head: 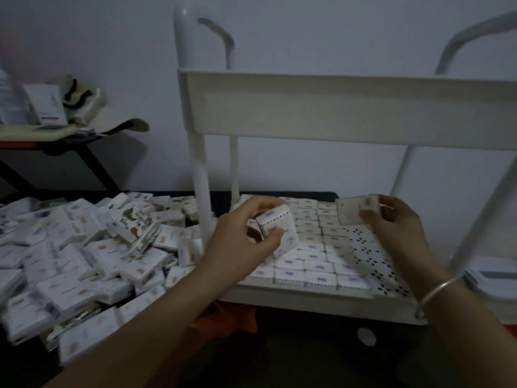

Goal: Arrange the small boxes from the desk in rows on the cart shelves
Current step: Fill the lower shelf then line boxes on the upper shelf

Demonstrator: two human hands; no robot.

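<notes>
Head view. The left hand (246, 233) curled its fingers and thumb round a clutch of boxes (277, 228), held just above the left half of the lower shelf (375, 256); the count in the grip could not be told. The right hand (397, 219) pinched a single box (355, 211) by its right edge between thumb and fingertips, its broad face tilted toward the camera, above the back of the shelf. A bracelet (436, 289) circled the right wrist.

The lower shelf was a white perforated tray. Rows of boxes (313, 247) stood packed edge to edge across its left and middle, and a bare strip remained at its right. The upper shelf (335, 107) of the white cart crossed the frame above, carried on white posts (200, 177). A loose pile (84, 247) of boxes lay heaped on a dark surface left of the cart. A dark-legged side table (56, 144) stood at far left against a pale wall (307, 37). The light was dim.

The boxes were small, white and flat, with dashed edging and small coloured marks; their print was too blurred to read.
</notes>
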